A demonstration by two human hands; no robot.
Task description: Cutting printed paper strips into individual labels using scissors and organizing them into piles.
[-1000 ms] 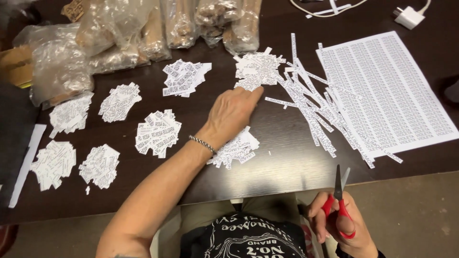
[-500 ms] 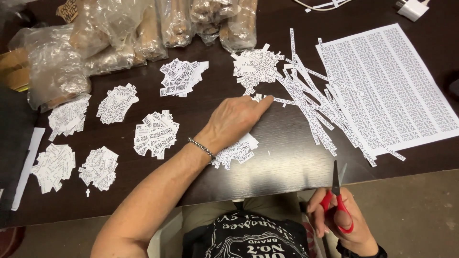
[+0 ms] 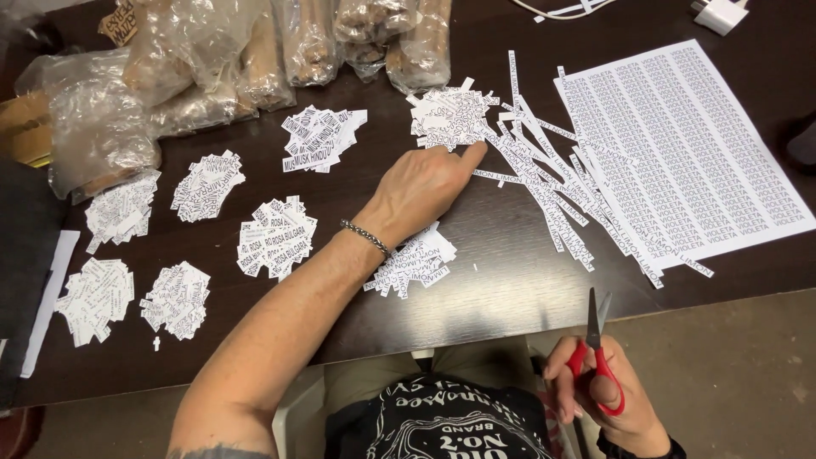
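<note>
Dark wood forms the table (image 3: 476,289), which carries all items in view. Left hand (image 3: 421,191): extended across the table, palm down, fingers loosely spread and gripping nothing; the index fingertip (image 3: 478,150) rests on the table at the lower edge of a pile of cut paper slips (image 3: 450,115) and just beside the near end of the paper strips (image 3: 544,178). A metal chain bracelet (image 3: 365,238) sits on the wrist. Right hand (image 3: 608,395): held below the table edge, over the lap, fingers closed through the red handles of a pair of scissors (image 3: 595,340); the blades point upward and stand almost closed. The long printed strips lie fanned diagonally between the pointed pile and a full printed sheet (image 3: 680,144), overlapping the left edge of the sheet. Further piles of slips lie separately: one (image 3: 323,136) left of the pointed pile, one (image 3: 276,238) beside the forearm, one (image 3: 416,259) partly under the wrist, and four smaller ones (image 3: 127,255) toward the left edge. Containers: several clear plastic bags (image 3: 246,59) are grouped along the far edge of the table; each holds brownish contents whose kind cannot be determined through the creased film. A white charger with cable (image 3: 718,13) lies at the far right corner.
</note>
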